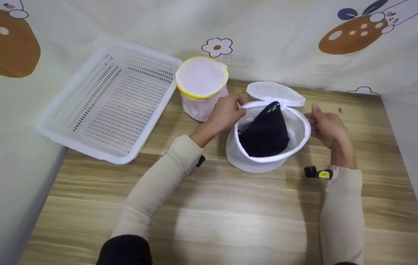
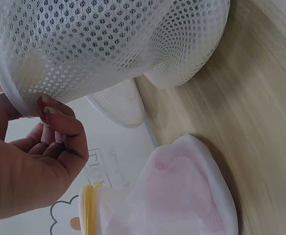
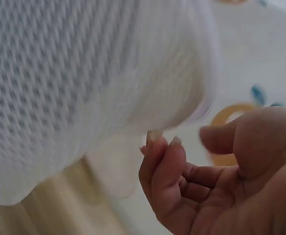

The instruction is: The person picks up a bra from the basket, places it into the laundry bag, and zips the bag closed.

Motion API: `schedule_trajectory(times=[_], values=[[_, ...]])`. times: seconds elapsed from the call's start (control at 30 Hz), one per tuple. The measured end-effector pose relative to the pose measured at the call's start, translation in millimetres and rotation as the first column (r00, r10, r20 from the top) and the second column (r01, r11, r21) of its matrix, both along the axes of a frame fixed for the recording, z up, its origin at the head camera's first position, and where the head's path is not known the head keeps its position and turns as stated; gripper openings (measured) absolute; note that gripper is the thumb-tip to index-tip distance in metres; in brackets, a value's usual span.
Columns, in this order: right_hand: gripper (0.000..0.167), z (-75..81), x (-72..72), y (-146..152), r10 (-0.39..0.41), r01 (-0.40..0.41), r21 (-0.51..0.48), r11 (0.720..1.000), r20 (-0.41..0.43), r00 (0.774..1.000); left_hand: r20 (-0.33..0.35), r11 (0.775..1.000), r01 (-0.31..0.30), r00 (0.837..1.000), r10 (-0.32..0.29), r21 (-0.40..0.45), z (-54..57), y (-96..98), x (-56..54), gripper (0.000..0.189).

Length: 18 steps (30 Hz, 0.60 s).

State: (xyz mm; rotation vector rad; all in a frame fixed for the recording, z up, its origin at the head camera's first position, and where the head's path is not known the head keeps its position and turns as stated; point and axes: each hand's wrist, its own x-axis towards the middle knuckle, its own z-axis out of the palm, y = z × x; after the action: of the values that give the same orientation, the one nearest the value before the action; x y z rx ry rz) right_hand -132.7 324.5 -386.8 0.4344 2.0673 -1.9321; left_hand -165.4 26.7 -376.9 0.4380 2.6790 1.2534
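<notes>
A white mesh laundry bag [image 1: 254,165] stands on the table with its round lid [image 1: 275,92] folded back. Inside lies a black cloth piece [image 1: 267,134] with strap loops at its top; its lower part is hidden in the bag. My left hand [image 1: 225,112] pinches the bag's rim on the left side, thumb inside and fingertips on the outer mesh [image 2: 84,54]. On the opposite side is my right hand [image 1: 328,127], its fingertips right at the bag's wall. In the right wrist view its thumb [image 3: 219,138] stands apart from the loosely bent fingers [image 3: 165,171].
A white perforated plastic basket [image 1: 140,138] sits at the back left. Between it and the mesh bag stands a smaller pale pink bag [image 1: 194,107] with a yellow-edged lid [image 1: 201,75]. Behind the wooden table [image 1: 231,217] hangs a printed white sheet [image 1: 278,40].
</notes>
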Motion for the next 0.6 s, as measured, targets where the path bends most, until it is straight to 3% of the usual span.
schedule_trajectory(times=[0.07, 0.13, 0.27, 0.43, 0.6], values=[[0.053, -2.8, -16.9, 5.5, 0.011, 0.002, -0.127, 0.992, 0.099, 0.995, -0.011, 1.000, 0.020, 1.000, -0.020, 0.006, 0.6, -0.5, -0.1, 0.017], [0.058, -6.6, -31.4, 6.6, 0.011, 0.018, -0.186, 0.982, 0.155, 0.988, -0.017, 0.999, 0.039, 0.999, -0.038, 0.010, -0.2, -1.9, -0.4, 0.018], [0.048, -12.8, -49.0, 1.9, -0.095, 0.125, -0.197, 0.972, 0.154, 0.983, -0.023, 0.997, 0.069, 0.997, -0.069, 0.034, -2.6, -6.4, -0.2, 0.017], [0.022, -17.3, -52.9, -3.4, -0.216, 0.237, -0.212, 0.948, 0.118, 0.969, -0.004, 0.995, 0.080, 0.997, -0.080, 0.060, -4.4, -12.9, 4.1, 0.018], [0.024, -17.2, -42.3, -4.0, -0.164, 0.174, -0.343, 0.923, 0.059, 0.985, 0.053, 0.991, 0.066, 0.996, -0.073, 0.120, -5.4, -20.6, 12.9, 0.022]])
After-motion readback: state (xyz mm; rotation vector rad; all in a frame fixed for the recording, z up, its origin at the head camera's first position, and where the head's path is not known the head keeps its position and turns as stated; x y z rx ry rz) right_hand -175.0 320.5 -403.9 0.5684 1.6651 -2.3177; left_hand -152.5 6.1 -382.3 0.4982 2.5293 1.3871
